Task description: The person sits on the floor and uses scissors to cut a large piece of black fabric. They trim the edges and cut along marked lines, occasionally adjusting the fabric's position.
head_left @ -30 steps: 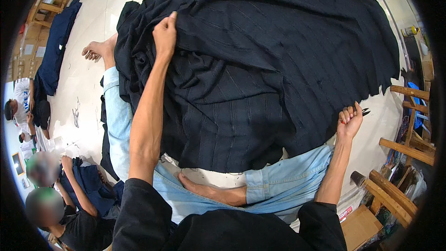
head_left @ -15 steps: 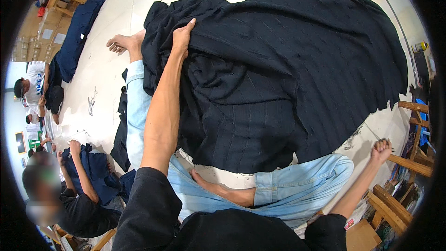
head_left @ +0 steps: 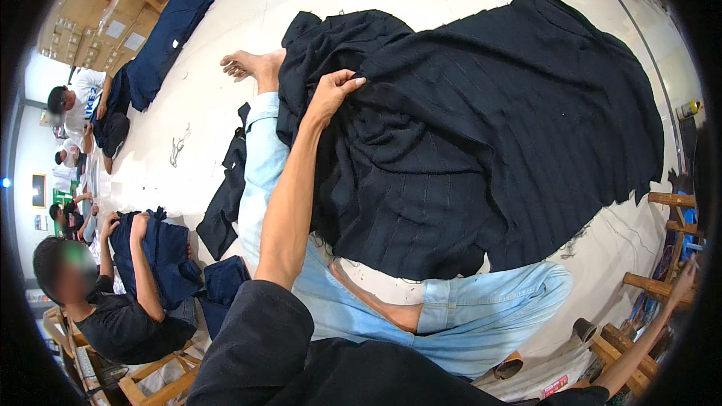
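A big sheet of black ribbed cloth (head_left: 541,128) with ragged edges lies over the floor and across my left leg, bunched into folds at its left part. My left hand (head_left: 335,94) pinches a fold of it between thumb and fingers, near the bunched area. Off to the far right, my right arm is stretched away from the cloth. My right hand (head_left: 684,280) is beside the wooden stools, small and blurred, so its fingers and anything in them cannot be made out.
Wooden stools (head_left: 662,286) stand at the right. Black scraps (head_left: 224,214) lie left of my leg. A co-worker (head_left: 124,316) sits at the left handling dark blue cloth (head_left: 154,259). A long dark blue bundle (head_left: 162,45) and cardboard boxes (head_left: 79,26) are farther back. Loose threads (head_left: 179,144) lie on the floor.
My right hand has swung outward from near the cloth's right edge to the stools. My left hand has shifted along the bunched cloth and now pinches a fold. The view has turned a little.
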Tool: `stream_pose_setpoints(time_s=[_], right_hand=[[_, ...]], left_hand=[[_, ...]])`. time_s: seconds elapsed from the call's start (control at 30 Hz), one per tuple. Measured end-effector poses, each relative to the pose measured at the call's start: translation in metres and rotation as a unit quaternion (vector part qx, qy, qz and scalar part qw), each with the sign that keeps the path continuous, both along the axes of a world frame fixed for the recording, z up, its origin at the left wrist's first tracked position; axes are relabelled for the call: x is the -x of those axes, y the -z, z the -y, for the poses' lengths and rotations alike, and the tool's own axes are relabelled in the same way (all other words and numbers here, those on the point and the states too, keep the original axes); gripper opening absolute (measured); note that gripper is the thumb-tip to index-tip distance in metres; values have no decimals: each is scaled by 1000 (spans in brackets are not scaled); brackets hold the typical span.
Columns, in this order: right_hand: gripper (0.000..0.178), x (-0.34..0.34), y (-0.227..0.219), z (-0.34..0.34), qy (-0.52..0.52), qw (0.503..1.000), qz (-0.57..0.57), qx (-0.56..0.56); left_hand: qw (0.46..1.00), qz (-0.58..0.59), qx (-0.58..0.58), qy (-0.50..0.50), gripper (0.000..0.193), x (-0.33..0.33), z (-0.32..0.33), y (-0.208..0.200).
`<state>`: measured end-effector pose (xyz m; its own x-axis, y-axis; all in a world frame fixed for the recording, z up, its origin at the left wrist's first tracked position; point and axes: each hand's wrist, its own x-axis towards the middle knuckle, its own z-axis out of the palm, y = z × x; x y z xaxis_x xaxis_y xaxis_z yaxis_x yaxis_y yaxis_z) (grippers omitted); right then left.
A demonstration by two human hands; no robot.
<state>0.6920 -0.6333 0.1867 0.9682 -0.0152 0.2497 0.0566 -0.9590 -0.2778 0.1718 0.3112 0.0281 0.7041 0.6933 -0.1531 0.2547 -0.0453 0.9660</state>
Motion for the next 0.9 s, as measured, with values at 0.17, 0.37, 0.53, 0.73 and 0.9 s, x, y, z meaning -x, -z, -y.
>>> stream_pose_setpoints(time_s=[0.17, 0.37, 0.53, 0.73, 0.9], right_hand=[[23, 48, 98, -70, -159, 941, -257, -149], [30, 104, 82, -141, -203, 962, -145, 108], [21, 113, 13, -153, -101, 980, -59, 163], [26, 104, -27, -108, 35, 987, 6, 157], [36, 128, -56, -118, 91, 978, 10, 185]], left_hand=[[997, 34, -56, -36, 22, 18, 11, -11], [911, -33, -397, -102, 30, 5, 47, -31], [903, 17, -428, 13, 36, -14, 130, -8], [867, -44, -431, 247, 59, -50, 251, 7], [867, -49, -434, 239, 59, -50, 293, -1]])
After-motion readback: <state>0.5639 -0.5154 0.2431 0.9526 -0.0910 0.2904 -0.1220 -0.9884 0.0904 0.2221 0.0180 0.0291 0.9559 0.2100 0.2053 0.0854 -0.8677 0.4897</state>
